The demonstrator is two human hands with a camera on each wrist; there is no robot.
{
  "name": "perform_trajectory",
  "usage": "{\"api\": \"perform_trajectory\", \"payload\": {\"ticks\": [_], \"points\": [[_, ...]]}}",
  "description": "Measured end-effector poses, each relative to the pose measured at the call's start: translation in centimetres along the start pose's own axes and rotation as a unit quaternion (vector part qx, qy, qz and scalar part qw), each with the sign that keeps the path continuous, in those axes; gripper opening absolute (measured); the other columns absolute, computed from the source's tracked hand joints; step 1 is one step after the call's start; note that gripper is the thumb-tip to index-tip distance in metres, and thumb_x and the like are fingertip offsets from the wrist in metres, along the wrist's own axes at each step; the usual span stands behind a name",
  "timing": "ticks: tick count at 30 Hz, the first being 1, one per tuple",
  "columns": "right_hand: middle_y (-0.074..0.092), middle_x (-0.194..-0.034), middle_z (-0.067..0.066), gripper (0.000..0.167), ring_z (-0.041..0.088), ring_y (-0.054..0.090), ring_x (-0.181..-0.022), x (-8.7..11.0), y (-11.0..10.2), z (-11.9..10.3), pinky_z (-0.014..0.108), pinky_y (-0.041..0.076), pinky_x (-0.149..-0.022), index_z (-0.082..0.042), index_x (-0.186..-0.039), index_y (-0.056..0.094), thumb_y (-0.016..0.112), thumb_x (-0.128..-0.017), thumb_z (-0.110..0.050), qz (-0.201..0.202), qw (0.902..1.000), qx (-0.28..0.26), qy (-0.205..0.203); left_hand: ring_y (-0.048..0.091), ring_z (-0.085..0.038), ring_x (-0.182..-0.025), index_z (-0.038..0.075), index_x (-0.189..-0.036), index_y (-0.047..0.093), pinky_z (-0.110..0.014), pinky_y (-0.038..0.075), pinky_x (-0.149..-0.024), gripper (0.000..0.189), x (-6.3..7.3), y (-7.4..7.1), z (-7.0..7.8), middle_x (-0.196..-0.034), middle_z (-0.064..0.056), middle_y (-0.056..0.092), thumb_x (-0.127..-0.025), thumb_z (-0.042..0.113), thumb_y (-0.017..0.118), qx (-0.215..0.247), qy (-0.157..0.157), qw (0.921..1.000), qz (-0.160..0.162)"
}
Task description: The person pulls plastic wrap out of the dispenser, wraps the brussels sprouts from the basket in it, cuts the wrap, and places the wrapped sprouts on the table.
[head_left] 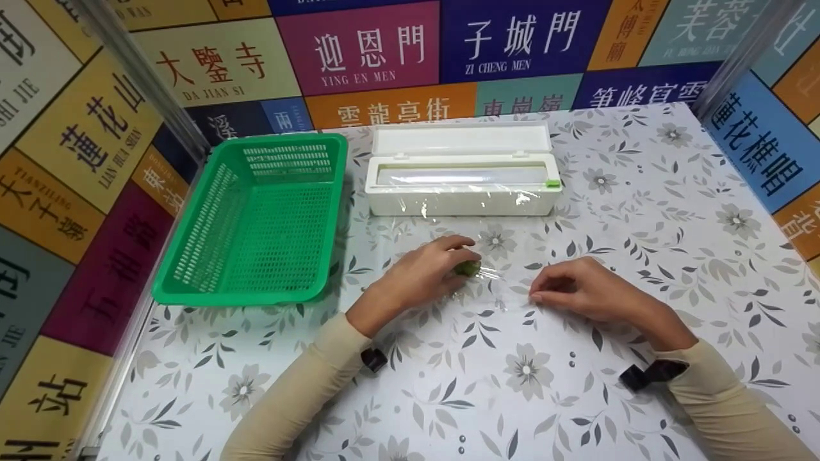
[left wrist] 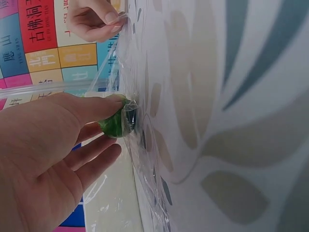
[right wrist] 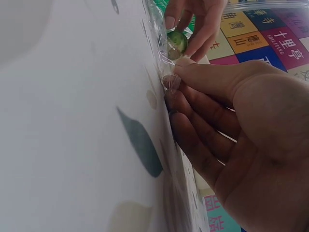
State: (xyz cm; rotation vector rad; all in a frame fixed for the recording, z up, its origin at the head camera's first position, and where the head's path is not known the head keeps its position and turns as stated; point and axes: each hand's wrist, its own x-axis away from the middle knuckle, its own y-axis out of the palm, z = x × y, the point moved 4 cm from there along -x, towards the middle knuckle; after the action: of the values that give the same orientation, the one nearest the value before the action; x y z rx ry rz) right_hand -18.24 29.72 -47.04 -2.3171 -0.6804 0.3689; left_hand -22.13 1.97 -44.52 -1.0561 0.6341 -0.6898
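Head view, green item, exposed end rightward, axis unclear

Rounded green vegetable piece against clear, crinkled plastic film.

“YING EN MEN” on magenta panel

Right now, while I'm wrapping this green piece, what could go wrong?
The clear film is creased beside the green piece, so it might stick to itself in folds. The left hand holds the piece with thumb and fingertips, so it could slip. The right hand pinches the film; a hard pull might tear it.
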Motion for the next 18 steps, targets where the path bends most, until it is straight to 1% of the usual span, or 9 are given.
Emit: {"api": "perform_trajectory", "payload": {"ticks": [3,6,9,11,13,14,16,18], "points": [[0.081,-0.092,-0.013,0.005,0.004,0.073,-0.082,0.0,0.0,-0.1,0.017,0.058,-0.076,-0.024,-0.100,0.083,0.084,-0.097,-0.020,0.002,1.0000,-0.004,-0.003,0.059,-0.030,-0.145,0.014,-0.146,0.067,-0.039,0.059,-0.111,0.049,0.6,-0.2,0.1,-0.161,-0.013,0.056,-0.099,0.016,0.080,-0.007,-0.001,0.9999,0.010],[0.081,-0.093,-0.013,0.005,0.004,0.074,-0.083,0.0,0.1,-0.1,0.017,0.059,-0.076,-0.023,-0.100,0.083,0.084,-0.096,-0.020,0.002,1.0000,-0.006,-0.002,0.060,-0.029,-0.144,0.014,-0.146,0.065,-0.039,0.060,-0.109,0.052,1.3,-0.7,0.2,-0.158,-0.012,0.058,-0.098,0.016,0.082,-0.012,0.004,0.9993,0.034],[0.081,-0.093,-0.012,0.006,0.005,0.074,-0.083,0.0,0.0,-0.2,0.017,0.059,-0.076,-0.023,-0.100,0.083,0.084,-0.096,-0.020,0.004,1.0000,-0.007,-0.002,0.064,-0.026,-0.138,0.013,-0.142,0.066,-0.038,0.062,-0.105,0.046,2.2,-1.1,0.2,-0.148,-0.010,0.064,-0.099,0.016,0.080,-0.013,0.009,0.9982,0.057],[0.082,-0.093,-0.011,0.006,0.006,0.074,-0.082,0.0,0.0,-0.2,0.019,0.060,-0.075,-0.023,-0.101,0.083,0.084,-0.096,-0.020,0.007,0.9999,-0.012,-0.002,0.067,-0.024,-0.129,0.012,-0.135,0.069,-0.035,0.063,-0.100,0.037,2.9,-1.4,0.2,-0.137,-0.007,0.069,-0.100,0.021,0.080,-0.014,0.010,0.9979,0.063],[0.082,-0.093,-0.009,0.007,0.007,0.074,-0.081,0.0,-0.1,-0.2,0.020,0.061,-0.074,-0.023,-0.101,0.083,0.085,-0.095,-0.018,0.014,0.9997,-0.018,-0.002,0.070,-0.021,-0.117,0.012,-0.127,0.072,-0.033,0.064,-0.093,0.033,3.6,-1.6,0.1,-0.126,-0.005,0.071,-0.100,0.029,0.079,-0.016,0.009,0.9983,0.056],[0.082,-0.093,-0.009,0.008,0.007,0.074,-0.081,0.0,-0.1,-0.2,0.021,0.061,-0.073,-0.023,-0.101,0.083,0.084,-0.095,-0.018,0.019,0.9996,-0.021,0.001,0.071,-0.020,-0.111,0.011,-0.123,0.073,-0.032,0.064,-0.090,0.033,4.0,-1.6,0.1,-0.121,-0.005,0.072,-0.100,0.035,0.079,-0.018,0.007,0.9986,0.049],[0.081,-0.092,-0.007,0.007,0.010,0.074,-0.079,0.0,-0.3,-0.3,0.022,0.062,-0.072,-0.022,-0.102,0.083,0.083,-0.096,-0.018,0.033,0.9990,-0.028,0.008,0.071,-0.018,-0.102,0.011,-0.117,0.074,-0.031,0.064,-0.084,0.040,4.7,-1.8,0.0,-0.113,-0.004,0.073,-0.097,0.045,0.081,-0.018,0.003,0.9993,0.031],[0.081,-0.093,-0.006,0.006,0.011,0.074,-0.079,0.1,-0.5,-0.4,0.023,0.062,-0.073,-0.022,-0.103,0.083,0.082,-0.098,-0.019,0.055,0.9978,-0.030,0.019,0.069,-0.017,-0.096,0.011,-0.113,0.075,-0.030,0.063,-0.080,0.045,5.4,-1.8,-0.1,-0.109,-0.004,0.074,-0.094,0.052,0.083,-0.017,-0.004,0.9998,0.013]]}}
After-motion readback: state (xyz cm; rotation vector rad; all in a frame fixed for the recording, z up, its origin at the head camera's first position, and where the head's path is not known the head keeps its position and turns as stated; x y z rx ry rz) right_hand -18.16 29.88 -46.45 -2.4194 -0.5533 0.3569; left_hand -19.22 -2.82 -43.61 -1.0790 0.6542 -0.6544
